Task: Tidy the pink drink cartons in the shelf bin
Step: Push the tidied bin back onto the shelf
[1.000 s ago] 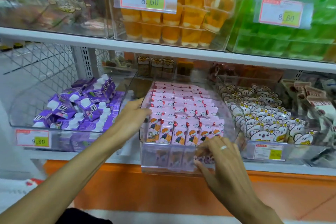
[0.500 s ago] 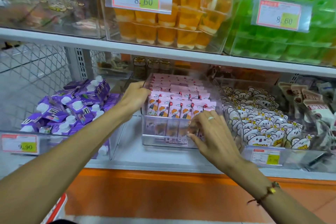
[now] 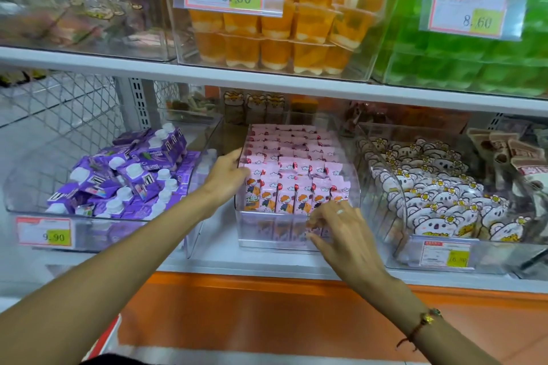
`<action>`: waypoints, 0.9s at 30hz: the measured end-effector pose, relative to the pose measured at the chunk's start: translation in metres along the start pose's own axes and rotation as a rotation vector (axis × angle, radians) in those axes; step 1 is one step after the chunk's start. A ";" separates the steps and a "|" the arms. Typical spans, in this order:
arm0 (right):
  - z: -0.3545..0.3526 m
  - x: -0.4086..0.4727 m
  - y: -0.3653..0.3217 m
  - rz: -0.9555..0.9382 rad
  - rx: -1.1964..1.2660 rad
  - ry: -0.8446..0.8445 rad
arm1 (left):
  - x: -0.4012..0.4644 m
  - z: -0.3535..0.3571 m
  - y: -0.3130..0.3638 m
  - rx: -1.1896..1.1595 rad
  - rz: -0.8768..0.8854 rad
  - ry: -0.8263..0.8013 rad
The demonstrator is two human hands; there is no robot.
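shelf [image 3: 267, 264]: white | on it: purple-carton bin [image 3: 98, 234], pink-carton bin [image 3: 267, 234], koala-pack bin [image 3: 489, 258]

A single head-worn camera looks forward and slightly down at a shop shelf [image 3: 267, 84] from close in front, with both forearms reaching in from the bottom corners of the frame. The clear bin [image 3: 267, 241] of pink cartons [image 3: 292, 169] sits at the centre, the upper shelf's tubs fill the top, and an orange base panel [image 3: 237, 314] runs along the bottom. The wide lens bends the edges, and no second view overlaps it.
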State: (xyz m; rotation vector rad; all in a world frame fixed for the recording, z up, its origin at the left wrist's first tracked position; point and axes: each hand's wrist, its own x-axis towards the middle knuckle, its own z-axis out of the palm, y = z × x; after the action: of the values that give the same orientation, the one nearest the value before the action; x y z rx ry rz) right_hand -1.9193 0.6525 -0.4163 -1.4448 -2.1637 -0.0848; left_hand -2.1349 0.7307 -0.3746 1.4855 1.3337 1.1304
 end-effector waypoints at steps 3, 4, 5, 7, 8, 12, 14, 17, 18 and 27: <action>-0.002 -0.006 -0.003 0.004 -0.010 -0.035 | -0.005 -0.003 -0.007 0.066 0.034 0.003; -0.004 -0.007 -0.004 0.012 -0.012 -0.040 | -0.005 -0.004 -0.008 0.076 0.031 0.003; -0.005 -0.008 -0.005 0.025 -0.011 -0.046 | -0.005 -0.004 -0.008 0.075 0.024 0.005; -0.006 -0.010 -0.008 0.044 -0.008 -0.044 | -0.006 -0.002 -0.009 0.078 0.024 0.015; -0.007 -0.010 -0.008 0.048 -0.020 -0.040 | -0.006 -0.001 -0.010 0.082 0.029 0.023; -0.014 -0.010 -0.007 -0.017 -0.089 -0.115 | -0.010 0.000 -0.012 0.066 0.011 0.003; -0.025 -0.005 -0.003 -0.057 -0.089 -0.143 | -0.014 -0.002 -0.011 0.167 0.034 0.092; -0.045 0.007 0.007 -0.100 -0.167 -0.061 | -0.031 0.004 0.011 0.516 0.484 0.309; -0.050 0.013 0.010 -0.128 -0.223 -0.068 | -0.035 0.011 0.022 0.554 0.598 0.263; -0.063 0.020 0.028 -0.154 -0.280 -0.020 | -0.003 0.073 0.038 0.807 0.370 -0.304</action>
State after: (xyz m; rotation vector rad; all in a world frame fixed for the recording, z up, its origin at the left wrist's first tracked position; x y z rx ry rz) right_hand -1.8762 0.6603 -0.3592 -1.4271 -2.3489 -0.4466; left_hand -2.0550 0.7228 -0.3576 2.4533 1.3963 0.5246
